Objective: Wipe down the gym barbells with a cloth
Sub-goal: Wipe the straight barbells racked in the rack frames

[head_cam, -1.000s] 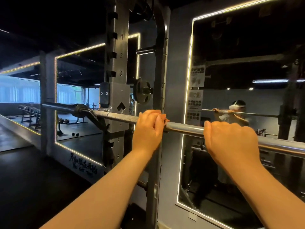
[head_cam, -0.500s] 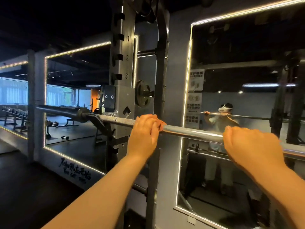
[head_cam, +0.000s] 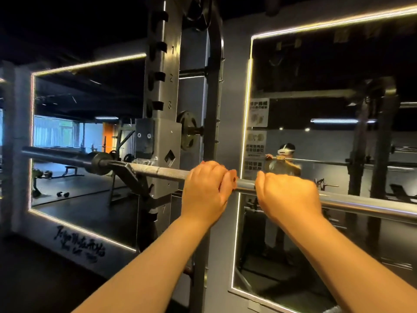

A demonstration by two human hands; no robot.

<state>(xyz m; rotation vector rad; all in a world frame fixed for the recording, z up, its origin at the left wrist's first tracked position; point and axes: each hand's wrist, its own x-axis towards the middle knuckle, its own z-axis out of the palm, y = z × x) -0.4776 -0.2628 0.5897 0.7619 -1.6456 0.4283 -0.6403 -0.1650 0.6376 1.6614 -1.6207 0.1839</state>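
A steel barbell (head_cam: 158, 171) lies across a rack hook at chest height and runs from left to right. My left hand (head_cam: 206, 190) is closed over the bar just right of the rack post, and a small reddish edge of cloth (head_cam: 234, 178) shows at its fingertips. My right hand (head_cam: 286, 195) grips the bare bar close beside it, with a narrow gap between the two. Most of the cloth is hidden under my left fingers.
The grey numbered rack upright (head_cam: 164, 86) stands right behind the bar, with its hook (head_cam: 126, 170) under the shaft and a weight plate (head_cam: 187, 132) stored on a peg. Lit wall mirrors (head_cam: 316, 86) hang behind it. Dark floor (head_cam: 33, 279) lies to the left.
My right hand has slid left along the bar and now sits close to my left hand. My left hand has stayed at the same spot.
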